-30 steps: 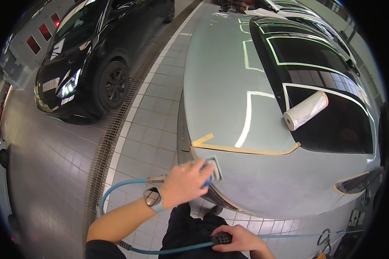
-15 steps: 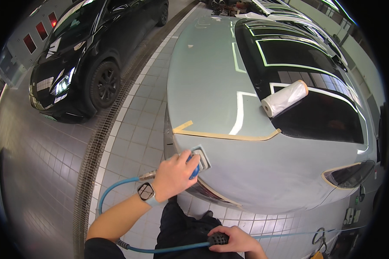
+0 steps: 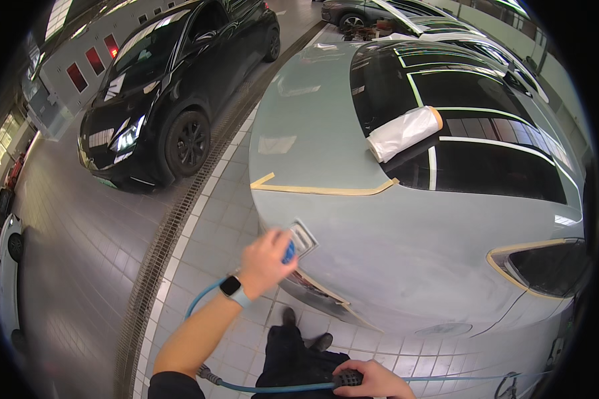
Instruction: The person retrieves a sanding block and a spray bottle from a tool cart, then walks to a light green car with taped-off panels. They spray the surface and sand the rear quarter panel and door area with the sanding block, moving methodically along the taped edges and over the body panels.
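Head view: most of the space is being taken up by a grey car (image 3: 393, 266), its far end being overlapped by other vehicles. A black car (image 3: 209, 73) is being shown across the floor grating. At the left edge, a white car (image 3: 8, 279) is being bent and partly lost in the dark rim. On the grey car, a dark lamp (image 3: 552, 267) is being bordered by tape, and a whitish roll (image 3: 404, 133) is being borne by the rear glass. A blue hose (image 3: 273, 387) is being partly hidden by the left forearm. The left hand (image 3: 266, 261) is being kept clamped on a blue-and-white sander (image 3: 305, 238), whose body is being largely covered by blurred fingers; the sander is being held at the grey panel, below the masking tape (image 3: 319, 189), though full contact cannot be made out. The right hand (image 3: 366, 380) is being curled round a black fitting (image 3: 348, 378) on the hose, its fingertips being obscured. A watch (image 3: 231, 286) is being worn on the left wrist, its screen unreadable.
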Demonstrator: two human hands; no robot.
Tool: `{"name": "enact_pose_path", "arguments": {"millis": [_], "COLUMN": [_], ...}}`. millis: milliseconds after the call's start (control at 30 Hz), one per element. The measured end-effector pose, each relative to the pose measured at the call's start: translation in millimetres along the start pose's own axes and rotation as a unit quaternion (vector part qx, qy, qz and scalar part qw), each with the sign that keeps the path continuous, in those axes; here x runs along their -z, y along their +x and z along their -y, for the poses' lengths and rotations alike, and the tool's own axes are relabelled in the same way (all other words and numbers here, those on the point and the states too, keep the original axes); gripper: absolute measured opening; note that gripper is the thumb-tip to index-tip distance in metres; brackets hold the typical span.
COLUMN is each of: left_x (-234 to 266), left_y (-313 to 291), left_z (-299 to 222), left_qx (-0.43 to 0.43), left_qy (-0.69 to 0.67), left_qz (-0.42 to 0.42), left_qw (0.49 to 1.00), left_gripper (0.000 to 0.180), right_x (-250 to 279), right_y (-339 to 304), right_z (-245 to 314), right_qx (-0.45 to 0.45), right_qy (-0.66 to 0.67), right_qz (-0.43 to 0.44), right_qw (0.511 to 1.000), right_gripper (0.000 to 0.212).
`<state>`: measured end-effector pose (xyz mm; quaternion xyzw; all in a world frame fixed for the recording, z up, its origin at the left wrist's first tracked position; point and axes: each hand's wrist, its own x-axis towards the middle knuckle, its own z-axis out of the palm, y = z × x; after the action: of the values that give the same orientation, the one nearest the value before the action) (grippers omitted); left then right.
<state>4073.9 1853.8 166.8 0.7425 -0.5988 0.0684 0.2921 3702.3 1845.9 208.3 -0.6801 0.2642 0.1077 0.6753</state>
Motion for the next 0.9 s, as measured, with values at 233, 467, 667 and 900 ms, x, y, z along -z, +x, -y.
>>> {"name": "enact_pose_path", "arguments": {"millis": [233, 467, 667, 900], "left_x": [12, -19, -16, 23], "left_y": [40, -19, -37, -28], "left_z": [47, -41, -65, 96], "left_qx": [0.065, 0.043, 0.027, 0.306], "left_qy": [0.021, 0.003, -0.111, -0.465], "left_qz": [-0.04, -0.034, -0.033, -0.177], "left_qw": [0.997, 0.998, 0.993, 0.812], "left_gripper": [0.05, 0.049, 0.05, 0.039], "right_x": [-2, 25, 57, 71], "right_y": [-14, -42, -70, -119], "right_z": [13, -7, -34, -124], "right_qx": [0.048, -0.001, -0.122, -0.318], "right_qy": [0.069, 0.107, -0.203, -0.32], "right_qz": [-0.039, -0.052, -0.139, -0.088], "right_qw": [0.996, 0.993, 0.962, 0.888], "right_gripper": [0.041, 0.043, 0.039, 0.038]}}
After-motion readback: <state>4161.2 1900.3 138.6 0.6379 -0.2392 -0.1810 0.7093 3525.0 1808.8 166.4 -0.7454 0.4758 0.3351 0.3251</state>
